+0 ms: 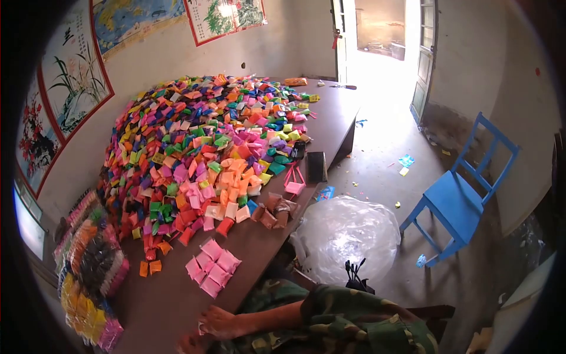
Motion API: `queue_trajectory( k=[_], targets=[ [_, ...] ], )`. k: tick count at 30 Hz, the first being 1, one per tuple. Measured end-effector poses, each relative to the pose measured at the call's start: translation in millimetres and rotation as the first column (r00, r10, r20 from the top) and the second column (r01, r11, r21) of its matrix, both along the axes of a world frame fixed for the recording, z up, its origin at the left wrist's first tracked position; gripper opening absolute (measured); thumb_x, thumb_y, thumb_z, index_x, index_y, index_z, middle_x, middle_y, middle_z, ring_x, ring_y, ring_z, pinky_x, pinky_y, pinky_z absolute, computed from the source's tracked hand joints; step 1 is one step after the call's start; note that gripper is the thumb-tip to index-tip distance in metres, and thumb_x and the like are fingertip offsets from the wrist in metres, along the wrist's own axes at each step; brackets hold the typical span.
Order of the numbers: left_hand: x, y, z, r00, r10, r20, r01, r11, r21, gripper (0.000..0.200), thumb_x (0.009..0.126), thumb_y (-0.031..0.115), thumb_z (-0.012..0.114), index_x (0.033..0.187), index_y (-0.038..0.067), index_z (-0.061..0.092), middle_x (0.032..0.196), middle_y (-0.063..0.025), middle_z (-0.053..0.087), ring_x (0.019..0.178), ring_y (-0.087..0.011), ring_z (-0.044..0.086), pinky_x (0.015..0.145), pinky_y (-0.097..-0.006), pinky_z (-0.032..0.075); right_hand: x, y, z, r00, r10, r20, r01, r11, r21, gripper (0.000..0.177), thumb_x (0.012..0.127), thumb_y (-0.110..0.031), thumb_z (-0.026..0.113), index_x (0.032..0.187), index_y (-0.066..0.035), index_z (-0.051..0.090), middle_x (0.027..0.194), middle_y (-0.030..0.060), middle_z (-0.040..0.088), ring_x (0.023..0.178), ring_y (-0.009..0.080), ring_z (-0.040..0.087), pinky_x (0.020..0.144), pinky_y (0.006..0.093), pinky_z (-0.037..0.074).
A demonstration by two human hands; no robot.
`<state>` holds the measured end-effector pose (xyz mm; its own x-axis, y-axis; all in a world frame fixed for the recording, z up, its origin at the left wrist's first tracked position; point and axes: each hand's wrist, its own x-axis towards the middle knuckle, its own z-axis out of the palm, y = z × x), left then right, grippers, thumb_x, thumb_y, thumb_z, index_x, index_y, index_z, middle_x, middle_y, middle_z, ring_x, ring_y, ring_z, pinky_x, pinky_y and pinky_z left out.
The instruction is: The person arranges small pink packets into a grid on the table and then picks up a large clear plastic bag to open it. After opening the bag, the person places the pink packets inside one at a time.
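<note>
My right hand (218, 322) reaches in from a camouflage sleeve over the near edge of the brown table (159, 295). Its fingers are bent together around a small whitish bit; I cannot tell what it is. My left hand (191, 343) is close beside it at the bottom edge, dark and partly cut off, its fingers hidden. Just beyond the hands lies a flat cluster of pink packets (213, 266), set side by side. Behind them a large heap of small colourful packets (194, 141) covers much of the table. Brown packets (275, 210) lie at the heap's right.
Clear bags of sorted colourful packets (88, 265) stand along the left side. A big translucent plastic bag (348, 236) sits on the floor beside the table, near a blue chair (457, 197). A black box (316, 167) stands at the table's right edge. Scraps litter the floor toward the open door (423, 65).
</note>
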<state>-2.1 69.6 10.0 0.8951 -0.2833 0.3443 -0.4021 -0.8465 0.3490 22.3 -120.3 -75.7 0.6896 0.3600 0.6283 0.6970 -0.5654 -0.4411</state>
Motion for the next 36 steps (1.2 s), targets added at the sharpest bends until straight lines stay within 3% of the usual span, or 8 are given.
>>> queue_trajectory(
  k=[6,9,13,19,24,28,34,36],
  targets=[
    [9,23,-34,0.981,0.025,0.191,-0.029,0.999,0.017,0.043,0.105,0.042,0.068,0.094,0.001,0.073,0.085,-0.0243,0.070,0.070,-0.0413,0.067,0.064,-0.0476,0.053,-3,-8,16,0.986,0.084,-0.147,-0.085,0.996,0.001,0.015,0.089,-0.030,0.071,0.095,-0.016,0.071,0.109,0.0053,0.063,0.112,0.0295,0.059,0.093,0.0469,0.046],
    [-4,6,-5,0.989,0.130,-0.071,-0.131,0.991,-0.010,0.040,0.104,0.039,0.069,0.095,0.001,0.074,0.084,-0.0233,0.071,0.070,-0.0409,0.067,0.065,-0.0482,0.053,-2,-4,15,0.974,0.072,-0.214,-0.088,0.994,-0.067,0.014,0.090,-0.029,0.071,0.094,-0.015,0.071,0.109,0.0062,0.064,0.114,0.0292,0.060,0.096,0.0472,0.046],
    [-6,-6,-17,0.971,-0.053,0.232,0.072,0.995,-0.074,0.037,0.102,0.037,0.072,0.087,0.003,0.070,0.081,-0.0208,0.070,0.064,-0.0383,0.062,0.059,-0.0486,0.050,-1,-4,10,0.987,0.032,-0.157,-0.043,0.997,-0.066,0.016,0.090,-0.031,0.071,0.095,-0.015,0.071,0.111,0.0056,0.066,0.116,0.0290,0.060,0.098,0.0463,0.046],
    [15,36,-50,0.969,-0.062,0.239,0.044,0.996,0.082,0.028,0.103,0.031,0.071,0.094,0.004,0.073,0.077,-0.0176,0.068,0.061,-0.0308,0.061,0.056,-0.0434,0.050,-5,-7,14,0.985,0.028,-0.168,-0.032,0.999,-0.021,0.020,0.090,-0.032,0.071,0.102,-0.016,0.072,0.115,0.0056,0.067,0.120,0.0290,0.059,0.100,0.0465,0.046],
    [-9,-9,-17,0.994,0.009,0.111,0.010,0.986,-0.166,0.022,0.103,0.026,0.071,0.101,0.005,0.076,0.083,-0.0169,0.074,0.065,-0.0300,0.068,0.060,-0.0421,0.054,12,-5,12,0.951,-0.009,-0.309,-0.051,0.981,-0.187,0.019,0.094,-0.030,0.065,0.103,-0.016,0.072,0.119,0.0054,0.065,0.120,0.0295,0.059,0.100,0.0466,0.045],
    [-2,-10,-30,0.991,0.133,0.029,-0.129,0.985,-0.113,0.019,0.103,0.025,0.070,0.107,0.008,0.079,0.095,-0.0156,0.078,0.076,-0.0306,0.075,0.068,-0.0406,0.059,17,0,-2,0.981,-0.088,-0.173,0.072,0.993,-0.097,0.019,0.095,-0.029,0.062,0.103,-0.015,0.072,0.118,0.0053,0.064,0.118,0.0290,0.059,0.099,0.0468,0.045],
    [-7,-21,-23,0.995,0.033,0.096,-0.008,0.969,-0.247,0.020,0.103,0.026,0.070,0.109,0.010,0.081,0.100,-0.0152,0.080,0.080,-0.0306,0.077,0.067,-0.0401,0.060,9,-19,23,0.982,-0.044,-0.184,0.042,0.999,-0.018,0.018,0.093,-0.028,0.068,0.103,-0.014,0.072,0.107,0.0068,0.066,0.107,0.0305,0.063,0.091,0.0464,0.050],
    [7,-21,-64,0.988,0.142,0.059,-0.117,0.944,-0.307,0.015,0.097,0.018,0.069,0.090,0.005,0.069,0.080,-0.0222,0.070,0.071,-0.0450,0.070,0.059,-0.0514,0.052,11,-24,14,0.995,-0.012,-0.102,0.016,0.999,0.031,0.018,0.092,-0.028,0.070,0.101,-0.014,0.073,0.103,0.0072,0.067,0.100,0.0324,0.066,0.085,0.0467,0.054]
  ],
)
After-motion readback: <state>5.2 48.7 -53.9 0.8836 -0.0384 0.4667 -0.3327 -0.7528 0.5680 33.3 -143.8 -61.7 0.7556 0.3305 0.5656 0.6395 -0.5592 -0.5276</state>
